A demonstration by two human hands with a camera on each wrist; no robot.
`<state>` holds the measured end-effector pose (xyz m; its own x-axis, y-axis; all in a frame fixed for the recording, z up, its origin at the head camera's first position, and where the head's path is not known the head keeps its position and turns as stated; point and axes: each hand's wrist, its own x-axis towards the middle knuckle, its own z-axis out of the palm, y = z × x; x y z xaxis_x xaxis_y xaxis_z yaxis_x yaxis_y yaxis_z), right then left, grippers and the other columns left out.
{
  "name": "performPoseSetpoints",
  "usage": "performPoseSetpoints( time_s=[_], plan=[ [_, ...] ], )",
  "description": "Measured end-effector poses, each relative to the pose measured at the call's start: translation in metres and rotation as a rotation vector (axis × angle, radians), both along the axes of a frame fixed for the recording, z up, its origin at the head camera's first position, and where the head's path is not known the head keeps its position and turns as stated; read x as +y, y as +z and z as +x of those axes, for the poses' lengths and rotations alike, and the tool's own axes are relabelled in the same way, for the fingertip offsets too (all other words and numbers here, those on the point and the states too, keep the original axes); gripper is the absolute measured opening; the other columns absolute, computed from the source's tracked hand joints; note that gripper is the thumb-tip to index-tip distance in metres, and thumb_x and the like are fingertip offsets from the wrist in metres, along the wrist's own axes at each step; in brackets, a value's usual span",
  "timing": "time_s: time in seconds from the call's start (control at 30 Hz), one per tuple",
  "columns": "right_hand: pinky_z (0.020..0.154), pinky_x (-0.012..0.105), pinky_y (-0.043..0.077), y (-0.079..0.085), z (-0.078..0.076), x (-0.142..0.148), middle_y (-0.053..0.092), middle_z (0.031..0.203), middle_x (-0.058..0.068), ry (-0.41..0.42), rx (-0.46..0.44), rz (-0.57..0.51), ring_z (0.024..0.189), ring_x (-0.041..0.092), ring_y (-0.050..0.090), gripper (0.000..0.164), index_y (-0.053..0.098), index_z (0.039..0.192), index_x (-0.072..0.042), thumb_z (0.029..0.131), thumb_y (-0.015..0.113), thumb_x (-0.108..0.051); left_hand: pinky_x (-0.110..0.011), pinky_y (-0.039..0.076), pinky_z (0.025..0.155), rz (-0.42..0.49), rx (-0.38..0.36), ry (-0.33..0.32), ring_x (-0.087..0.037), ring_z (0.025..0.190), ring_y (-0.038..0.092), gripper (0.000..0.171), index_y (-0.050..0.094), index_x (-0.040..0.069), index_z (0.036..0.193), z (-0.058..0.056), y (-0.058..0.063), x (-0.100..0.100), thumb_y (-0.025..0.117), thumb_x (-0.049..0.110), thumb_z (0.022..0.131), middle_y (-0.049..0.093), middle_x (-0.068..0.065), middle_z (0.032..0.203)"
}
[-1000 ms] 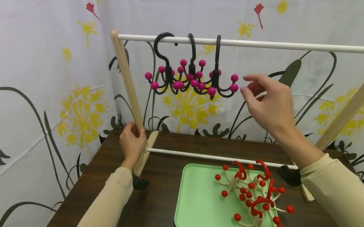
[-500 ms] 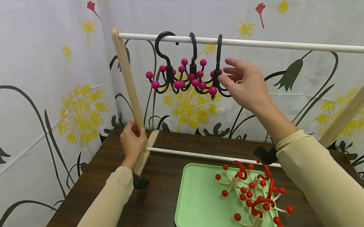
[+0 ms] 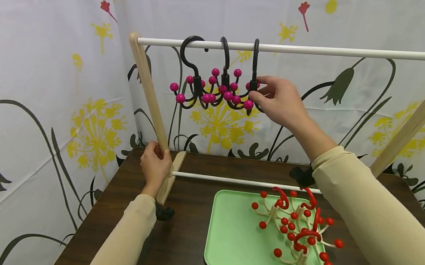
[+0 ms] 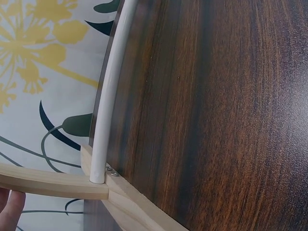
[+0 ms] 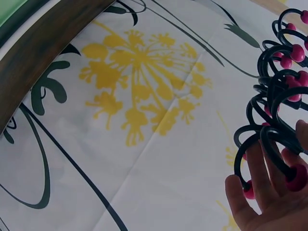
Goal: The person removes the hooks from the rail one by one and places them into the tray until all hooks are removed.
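Note:
Three black multi-arm hooks with pink ball tips, one of them a hook (image 3: 191, 58) at the left, hang from the white top bar (image 3: 331, 52) of a wooden-ended rack. My right hand (image 3: 280, 103) pinches the rightmost black hook (image 3: 254, 63) at its hub, thumb in front. In the right wrist view, the fingers (image 5: 262, 180) reach in among its curved prongs, which partly hide them. My left hand (image 3: 155, 165) grips the rack's left wooden post (image 3: 148, 91) low down, near its foot. The left wrist view catches a fingertip (image 4: 13, 211) against that post.
A green tray (image 3: 236, 246) lies on the dark wood table (image 3: 179, 246), below the rack. Several cream hooks with red tops and red balls (image 3: 304, 245) crowd its right side. A white lower bar (image 3: 230, 180) crosses behind the tray; a patterned curtain (image 3: 42, 56) hangs at the back.
My right hand has moved left from beside the hooks and taken hold of the rightmost black hook. My left hand has stayed on the post.

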<state>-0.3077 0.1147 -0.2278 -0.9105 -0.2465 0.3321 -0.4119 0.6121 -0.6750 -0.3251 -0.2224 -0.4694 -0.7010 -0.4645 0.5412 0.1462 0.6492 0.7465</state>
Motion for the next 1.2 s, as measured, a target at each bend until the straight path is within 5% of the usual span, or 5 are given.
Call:
performPoseSetpoints(
  time_s=[0.43,1.2],
  plan=[
    [0.08,0.04,0.047,0.003,0.004,-0.006,0.07,0.114,0.008,-0.116,0.054,0.051,0.1,0.022,0.066,0.043,0.058,0.135,-0.012,0.096,0.063,-0.028,-0.052,0.044,0.075,-0.005,0.015,0.014,-0.033,0.081,0.063,0.015,0.062,0.002,0.095,0.001,0.001,0.001,0.07,0.008,0.083,0.066,-0.014,0.087],
    [0.074,0.037,0.049,0.007,0.016,0.013,0.069,0.116,0.012,-0.134,0.151,-0.051,0.098,0.025,0.067,0.04,0.062,0.13,-0.006,0.095,0.064,-0.025,-0.053,0.044,0.075,-0.02,0.031,0.011,-0.035,0.08,0.061,0.017,0.062,0.0,0.095,0.001,0.001,0.001,0.071,0.007,0.082,0.065,-0.016,0.087]
  ],
)
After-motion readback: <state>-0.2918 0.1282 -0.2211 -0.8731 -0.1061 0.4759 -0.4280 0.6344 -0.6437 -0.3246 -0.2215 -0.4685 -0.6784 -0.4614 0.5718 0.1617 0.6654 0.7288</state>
